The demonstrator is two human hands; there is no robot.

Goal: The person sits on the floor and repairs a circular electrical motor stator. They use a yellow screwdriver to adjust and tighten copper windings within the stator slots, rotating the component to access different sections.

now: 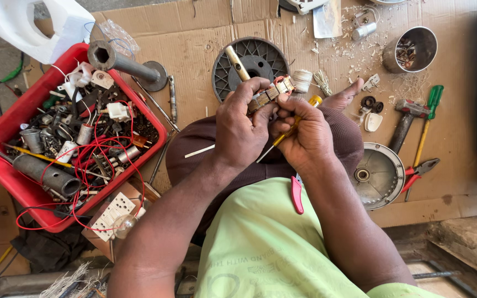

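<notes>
Your left hand [241, 124] grips a small copper-wound motor armature [271, 92]. Your right hand [305, 135] is closed around a yellow-handled screwdriver [288, 132], just beside the armature, above the cardboard [194, 38].

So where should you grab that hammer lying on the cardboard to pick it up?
Probably by the handle. The hammer lies flat on the cardboard, head at the top, handle running down toward the round metal cover. The handle's lower half is a long, bare part. Come from above and from its left side, since the green screwdriver lies close along its right.
</notes>
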